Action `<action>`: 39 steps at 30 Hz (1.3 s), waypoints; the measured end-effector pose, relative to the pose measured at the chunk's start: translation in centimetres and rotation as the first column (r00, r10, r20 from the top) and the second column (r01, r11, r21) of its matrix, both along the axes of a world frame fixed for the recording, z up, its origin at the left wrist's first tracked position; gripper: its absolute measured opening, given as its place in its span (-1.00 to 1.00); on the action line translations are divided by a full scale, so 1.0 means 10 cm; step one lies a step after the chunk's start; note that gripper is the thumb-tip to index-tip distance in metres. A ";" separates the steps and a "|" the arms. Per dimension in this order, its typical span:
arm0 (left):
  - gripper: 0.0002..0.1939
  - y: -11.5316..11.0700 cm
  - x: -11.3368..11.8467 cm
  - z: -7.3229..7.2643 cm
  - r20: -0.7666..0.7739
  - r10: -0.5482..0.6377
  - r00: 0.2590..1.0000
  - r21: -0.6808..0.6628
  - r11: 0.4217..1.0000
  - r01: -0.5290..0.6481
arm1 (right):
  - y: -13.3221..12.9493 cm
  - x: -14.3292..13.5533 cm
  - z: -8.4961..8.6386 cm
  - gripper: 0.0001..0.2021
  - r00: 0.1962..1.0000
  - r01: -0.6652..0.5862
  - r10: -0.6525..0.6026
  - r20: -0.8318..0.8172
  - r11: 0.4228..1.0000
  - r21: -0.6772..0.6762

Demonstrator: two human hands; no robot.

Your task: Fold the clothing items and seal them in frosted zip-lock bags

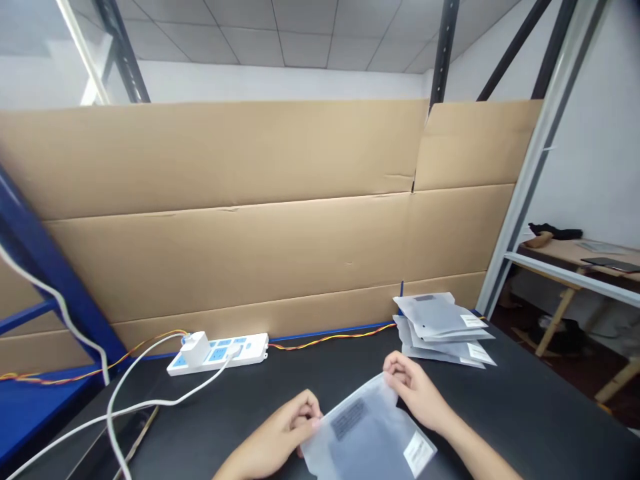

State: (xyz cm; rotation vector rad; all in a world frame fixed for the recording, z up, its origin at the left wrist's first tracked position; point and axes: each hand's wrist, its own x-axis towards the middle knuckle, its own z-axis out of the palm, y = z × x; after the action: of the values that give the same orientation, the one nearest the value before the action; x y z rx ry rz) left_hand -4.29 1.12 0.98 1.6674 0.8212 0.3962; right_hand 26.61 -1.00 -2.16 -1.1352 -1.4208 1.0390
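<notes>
A frosted plastic bag (370,433) with something dark and flat inside lies tilted at the front of the black table. Dark print shows near its top edge and a white label sits at its lower right corner. My left hand (287,430) pinches the bag's upper left corner. At the upper right corner, my right hand (413,390) grips the same edge between thumb and fingers. The bag's lower end is cut off by the frame. Beyond my right hand rests a loose stack of similar frosted bags (440,327), some with white labels.
A white power strip (255,348) with a plugged-in white adapter (196,349) stands at the back left. White cables (165,403) curve across the table's left side. A cardboard panel (250,260) closes off the back. Metal shelf posts (530,180) rise at the right.
</notes>
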 end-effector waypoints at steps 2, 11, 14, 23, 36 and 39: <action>-0.67 -0.03 0.07 -0.05 0.040 -0.005 0.999 -0.032 0.999 0.006 | -0.09 -0.09 0.08 -0.79 0.995 0.026 -0.032 0.098 0.998 0.064; -0.67 -0.06 0.21 -0.22 0.334 0.269 0.904 -0.275 0.945 -0.179 | -0.54 -0.43 0.14 -0.44 0.636 -0.452 0.088 0.767 0.848 0.277; -0.69 -0.12 0.25 -0.19 0.397 0.284 0.873 -0.371 0.920 -0.131 | -0.58 -0.42 0.03 -0.36 0.635 -0.398 -0.097 0.767 0.810 0.431; -0.65 -0.01 0.23 -0.29 0.212 0.243 0.947 0.144 0.950 -0.276 | 0.16 1.16 0.78 -0.37 0.374 0.099 -0.697 0.611 0.686 0.721; -0.77 0.15 0.09 -0.38 -0.191 0.379 0.905 0.801 0.594 -0.080 | 0.29 1.02 0.25 -0.61 0.445 0.043 -0.641 0.625 0.712 0.701; -0.63 0.29 0.09 -0.39 -0.307 0.349 0.885 0.819 0.571 0.059 | 0.23 0.38 0.12 -0.67 0.544 -0.220 -0.341 0.767 0.824 0.522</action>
State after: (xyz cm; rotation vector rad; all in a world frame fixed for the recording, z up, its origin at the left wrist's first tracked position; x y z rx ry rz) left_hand -3.35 3.98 -2.88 2.6468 1.2408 0.5828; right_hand 30.42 1.33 -1.00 -1.2480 -2.2266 -0.1581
